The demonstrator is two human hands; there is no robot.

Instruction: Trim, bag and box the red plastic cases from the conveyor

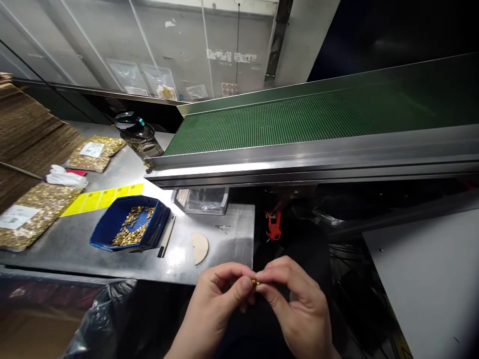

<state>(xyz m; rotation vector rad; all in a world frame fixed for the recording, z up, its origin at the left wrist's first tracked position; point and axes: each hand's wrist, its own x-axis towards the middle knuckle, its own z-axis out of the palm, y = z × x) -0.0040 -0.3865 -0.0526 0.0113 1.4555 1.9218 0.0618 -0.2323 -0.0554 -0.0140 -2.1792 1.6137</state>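
Low in the middle of the view, my left hand (219, 299) and my right hand (295, 304) meet fingertip to fingertip. Between thumbs and forefingers they pinch one small gold-coloured part (255, 282), held just off the front right corner of the steel table (75, 239). A blue tray (105, 234) with several similar gold parts stands on the table to the left of my hands.
A green conveyor belt (299, 117) with a steel frame runs from the centre to the right. Bags of gold parts (35, 212), yellow labels (101, 197), a white glove (63, 177), a dark jar (138, 134), a clear box (204, 199), a round disc (200, 247) and red snips (274, 227) lie around.
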